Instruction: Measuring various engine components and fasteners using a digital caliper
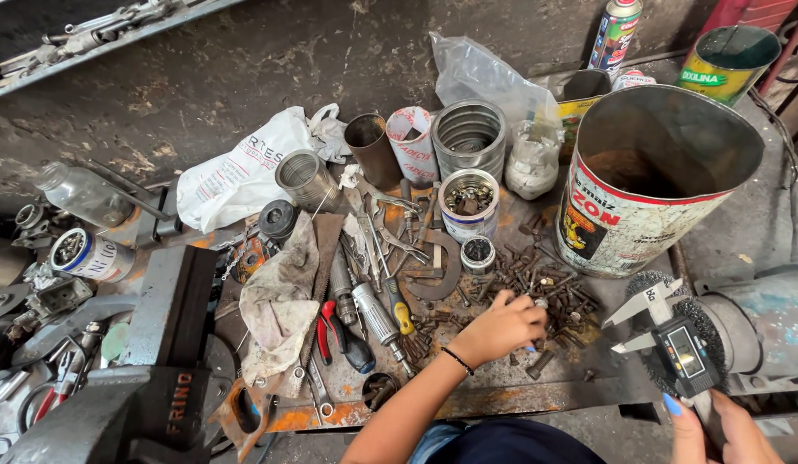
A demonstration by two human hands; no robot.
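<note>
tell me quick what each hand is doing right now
Left hand: fingers curled into the pile of rusty bolts, pinching a small metal piece.
Right hand: closed around the digital caliper, jaws open.

Hands: two, left hand [500,328], right hand [717,430]
Digital calipers: one [674,339], at four o'clock
Spray cans: one [615,33], at one o'clock
Large open tins: two, big tin [648,185], green tin [730,58]
Rusty bolts [545,288]: too many to count

One view only — a head-worn camera looking steeply down and forward at the counter [502,395] from close above. It faces the back wall [244,69]; both hands enter from the bottom edge — vise [150,404] at lower left.
</note>
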